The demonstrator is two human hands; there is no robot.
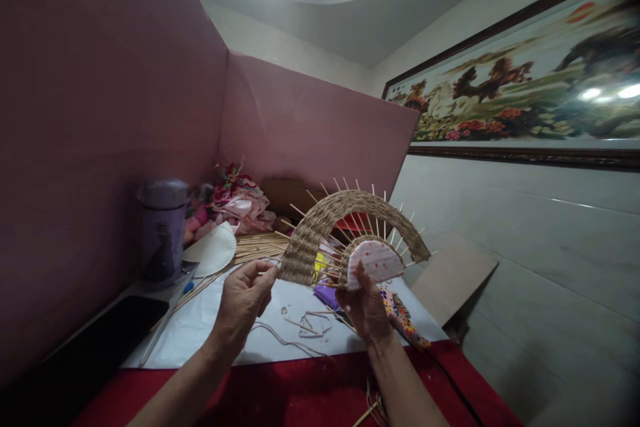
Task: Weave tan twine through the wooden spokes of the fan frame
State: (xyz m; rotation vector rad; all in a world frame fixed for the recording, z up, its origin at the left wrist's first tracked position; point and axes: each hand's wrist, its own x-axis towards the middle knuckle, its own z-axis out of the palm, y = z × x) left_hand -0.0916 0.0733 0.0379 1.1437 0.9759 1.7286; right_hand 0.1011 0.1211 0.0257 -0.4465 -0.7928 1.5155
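Brown woven fan (311, 232): right hand (369, 310) clasping spotted hub (379, 259); left hand (247, 290) pinched closed at fan's outer corner.

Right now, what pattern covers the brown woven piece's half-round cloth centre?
The half-round cloth centre is pale pink with red spots, clearest in the head view.

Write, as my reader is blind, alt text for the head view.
The right hand holds a half-round woven piece with radiating sticks by its padded centre; the left hand is at its left end. A purple container stands behind, beside pink material.
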